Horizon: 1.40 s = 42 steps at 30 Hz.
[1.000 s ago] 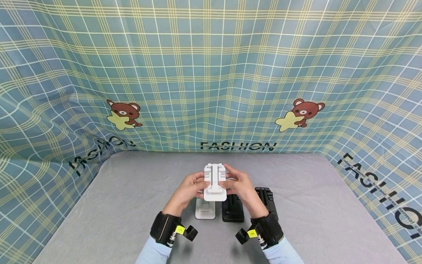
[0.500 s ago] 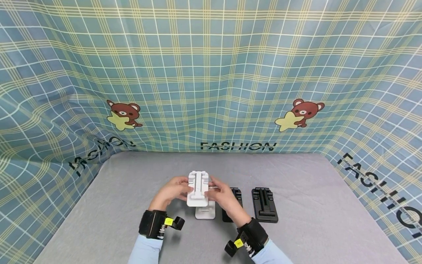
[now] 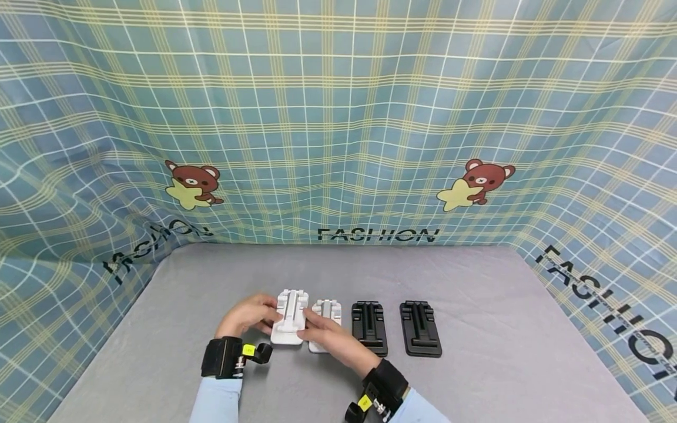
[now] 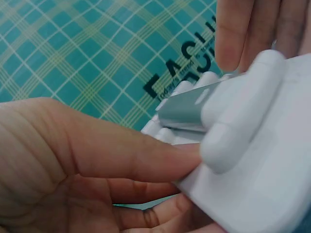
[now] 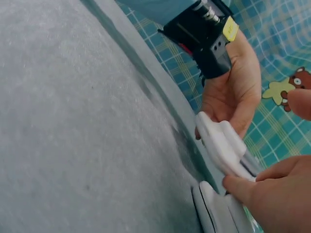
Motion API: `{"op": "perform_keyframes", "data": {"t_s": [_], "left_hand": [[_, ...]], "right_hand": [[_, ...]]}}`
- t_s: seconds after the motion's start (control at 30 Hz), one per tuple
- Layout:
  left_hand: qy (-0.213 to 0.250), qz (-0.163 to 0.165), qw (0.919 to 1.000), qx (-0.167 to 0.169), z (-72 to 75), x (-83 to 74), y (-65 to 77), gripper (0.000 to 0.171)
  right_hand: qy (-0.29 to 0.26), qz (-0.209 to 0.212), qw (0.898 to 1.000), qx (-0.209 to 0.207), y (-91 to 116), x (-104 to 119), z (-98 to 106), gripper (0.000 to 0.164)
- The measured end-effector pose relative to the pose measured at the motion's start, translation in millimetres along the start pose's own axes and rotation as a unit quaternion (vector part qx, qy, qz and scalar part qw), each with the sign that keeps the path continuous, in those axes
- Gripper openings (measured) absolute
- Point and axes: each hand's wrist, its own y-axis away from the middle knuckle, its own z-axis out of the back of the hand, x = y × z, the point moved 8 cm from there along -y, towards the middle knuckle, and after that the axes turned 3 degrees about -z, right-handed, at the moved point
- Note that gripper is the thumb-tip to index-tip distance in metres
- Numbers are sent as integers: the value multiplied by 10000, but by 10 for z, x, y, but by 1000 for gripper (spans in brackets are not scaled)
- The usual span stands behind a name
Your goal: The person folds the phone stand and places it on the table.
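Note:
A white folding phone stand (image 3: 289, 329), folded flat, is held between both hands at the left end of a row of similar stands. My left hand (image 3: 248, 315) pinches its left edge, thumb on top and fingers below, as the left wrist view shows on the stand (image 4: 262, 160). At its right edge my right hand (image 3: 333, 339) pinches it near the lower corner. In the right wrist view the held stand (image 5: 218, 143) is tilted above the grey cloth. A second white stand (image 3: 327, 308) lies just right of it, partly covered by my right hand.
Two black folded phone stands (image 3: 369, 329) lie side by side to the right, the outer black stand (image 3: 420, 330) a little apart. Grey cloth (image 3: 476, 329) covers the table. A checked curtain (image 3: 338, 147) with printed bears encloses the back and sides.
Both hands have carried the white phone stand left and down, from above the row to beside the other white stand. The second white stand and both black stands have come into fuller view.

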Motion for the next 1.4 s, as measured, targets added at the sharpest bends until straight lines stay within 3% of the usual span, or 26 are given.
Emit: {"op": "perform_keyframes", "data": {"t_s": [0.23,0.37,0.63,0.87,1.03,1.27,1.4], "left_hand": [[-147,197,9997,-9,-2,92,34,27],[-583,341,9974,-247,10,75,54,27],[-1202,551,9879,-814,33,-17,125,21],[-1775,702,9773,-922,49,-34,124,12],[-1886,829,9739,-955,65,-30,133,8],[-2133,820,9687,-968,86,-102,163,2],[-2700,710,9530,-1174,142,-244,199,12]], "right_hand": [[311,113,9990,308,-44,-46,-183,76],[392,208,9981,428,-47,-36,-253,74],[422,-48,9985,359,-11,-90,-300,78],[387,-65,9990,223,-4,-97,-295,79],[371,-92,9992,125,5,-82,-284,78],[598,-44,9979,252,55,28,-107,65],[1159,213,9927,251,168,254,195,50]]}}
